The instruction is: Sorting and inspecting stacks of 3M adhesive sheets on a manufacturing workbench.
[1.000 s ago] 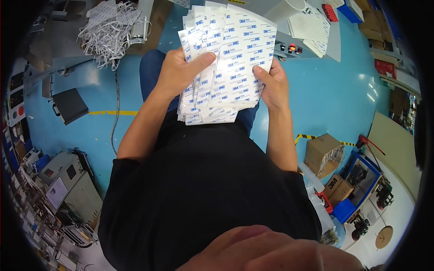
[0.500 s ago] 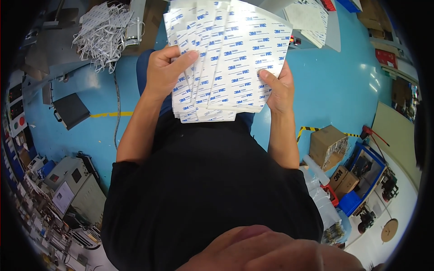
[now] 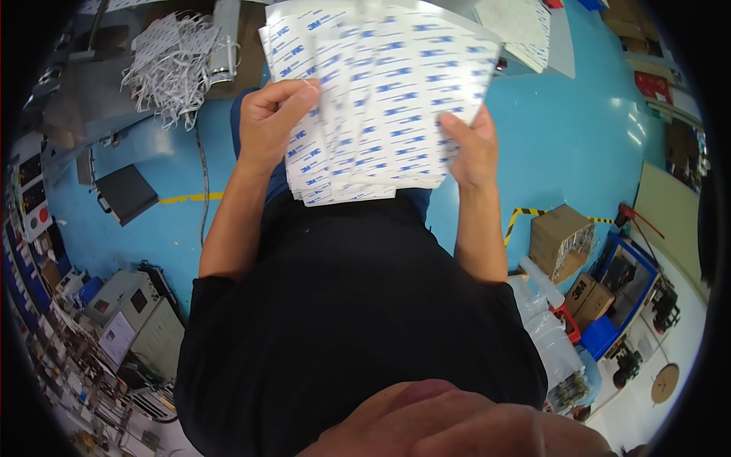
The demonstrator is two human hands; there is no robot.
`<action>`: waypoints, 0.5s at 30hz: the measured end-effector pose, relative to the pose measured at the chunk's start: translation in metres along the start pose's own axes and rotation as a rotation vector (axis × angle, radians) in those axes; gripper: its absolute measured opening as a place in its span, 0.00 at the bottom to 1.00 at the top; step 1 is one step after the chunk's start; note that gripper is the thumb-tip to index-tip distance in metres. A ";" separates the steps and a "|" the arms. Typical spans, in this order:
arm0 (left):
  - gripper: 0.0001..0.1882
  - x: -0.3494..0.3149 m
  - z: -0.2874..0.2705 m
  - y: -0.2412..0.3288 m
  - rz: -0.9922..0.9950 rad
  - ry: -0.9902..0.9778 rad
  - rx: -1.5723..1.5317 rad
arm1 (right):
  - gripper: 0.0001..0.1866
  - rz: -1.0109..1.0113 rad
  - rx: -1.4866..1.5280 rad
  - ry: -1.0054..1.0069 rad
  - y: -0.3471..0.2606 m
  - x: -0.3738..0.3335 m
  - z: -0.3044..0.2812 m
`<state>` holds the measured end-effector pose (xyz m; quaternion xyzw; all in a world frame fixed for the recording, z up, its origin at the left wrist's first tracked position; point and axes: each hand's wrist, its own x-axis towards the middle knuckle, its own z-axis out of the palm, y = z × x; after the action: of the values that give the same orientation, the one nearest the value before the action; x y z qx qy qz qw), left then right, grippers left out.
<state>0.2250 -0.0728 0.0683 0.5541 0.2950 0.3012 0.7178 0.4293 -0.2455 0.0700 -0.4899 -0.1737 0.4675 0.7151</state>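
Between my hands is a fanned stack of white sheets (image 3: 396, 107) with blue print, held up in front of my body. My left hand (image 3: 276, 122) pinches the stack's left edge, thumb on top and fingers folded behind. On the right edge my right hand (image 3: 472, 145) grips with its thumb on the face; its other fingers are mostly hidden behind the sheets. The sheets overlap unevenly, and their lower ends stick out at different heights. Part of the print is smeared by motion.
A tangled heap of white strips (image 3: 171, 65) lies on the grey machine table at the far left. More printed sheets (image 3: 521, 30) rest on a surface at the far right. A cardboard box (image 3: 560, 240) stands on the blue floor (image 3: 556, 145), right, and a dark case (image 3: 128, 194) left.
The left part of the stack has spread outward to the left, with my left hand shifting slightly that way. My right hand keeps its grip, nearly in place.
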 end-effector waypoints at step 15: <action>0.06 0.000 0.003 0.017 0.110 -0.053 0.099 | 0.16 -0.167 0.840 -0.203 0.009 0.005 -0.043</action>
<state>0.2254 -0.0707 0.0856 0.6119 0.2595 0.3105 0.6795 0.4577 -0.2634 0.0412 -0.0923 -0.0768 0.4840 0.8668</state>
